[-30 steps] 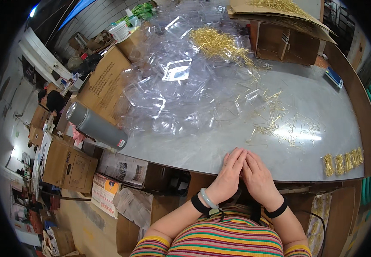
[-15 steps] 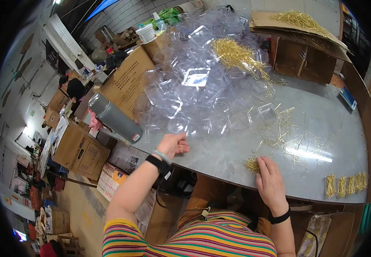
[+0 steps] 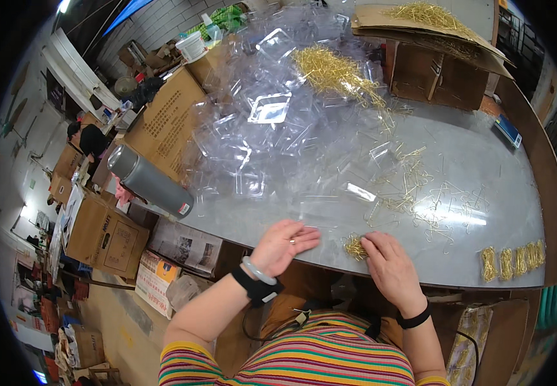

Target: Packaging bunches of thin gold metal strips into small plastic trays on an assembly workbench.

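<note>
Near the front edge of the grey table (image 3: 227, 225), a small bunch of gold wire hooks (image 3: 354, 247) lies at the fingertips of my right hand (image 3: 391, 267). The fingers curl together against the bunch's right side; the fingertips are partly hidden. My left hand (image 3: 286, 243) hangs just left of it, holding nothing, its fingers stretched out with the palm turned inward. Loose gold hooks (image 3: 413, 183) are scattered beyond my right hand. On the far right, several tidy hook bundles (image 3: 509, 262) lie in a row.
A heap of clear plastic packs (image 3: 253, 122) covers the back left, with a gold hook pile (image 3: 336, 71) on it. A grey flask (image 3: 150, 180) stands at the left edge. Cardboard boxes (image 3: 442, 74) and a blue packet (image 3: 507, 132) sit at the back right.
My left hand has moved right, closer to the hook bunch and my right hand. My right hand and the bunch have shifted little, and the whole view has swung slightly.
</note>
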Motion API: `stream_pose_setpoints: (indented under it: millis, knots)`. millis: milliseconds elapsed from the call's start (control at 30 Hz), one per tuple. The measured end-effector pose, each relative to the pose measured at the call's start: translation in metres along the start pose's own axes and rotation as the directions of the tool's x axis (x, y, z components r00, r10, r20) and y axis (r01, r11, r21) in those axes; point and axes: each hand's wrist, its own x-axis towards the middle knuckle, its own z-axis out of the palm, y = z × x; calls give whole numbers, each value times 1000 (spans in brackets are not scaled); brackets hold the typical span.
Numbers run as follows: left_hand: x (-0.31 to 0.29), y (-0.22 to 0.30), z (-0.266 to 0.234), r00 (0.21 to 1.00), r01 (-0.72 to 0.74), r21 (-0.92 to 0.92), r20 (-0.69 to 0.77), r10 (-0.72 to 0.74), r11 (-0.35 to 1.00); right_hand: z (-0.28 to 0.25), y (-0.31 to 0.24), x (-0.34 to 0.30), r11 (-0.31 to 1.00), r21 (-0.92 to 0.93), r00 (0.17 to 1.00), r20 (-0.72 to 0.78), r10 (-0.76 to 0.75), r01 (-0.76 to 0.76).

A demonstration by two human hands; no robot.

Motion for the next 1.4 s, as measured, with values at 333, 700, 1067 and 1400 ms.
stream_pose_setpoints:
  millis: [333, 700, 1067, 1400]
  knots:
    - [10, -23, 39, 994, -27, -41, 108, 31, 999, 4, -2, 3, 998, -50, 999, -20, 33, -34]
    - [-25, 1, -16, 982, -170, -219, 39, 183, 961, 2, -3, 3, 992, 74, 993, -41, 110, -106]
    - [-64, -67, -37, 912, 380, 312, 33, -410, 871, 13, -14, 13, 998, 29, 999, 12, 51, -51]
    - [-51, -67, -26, 899, 344, -156, 338, -278, 926, 32, -29, 28, 1000, 1, 996, 87, -15, 15]
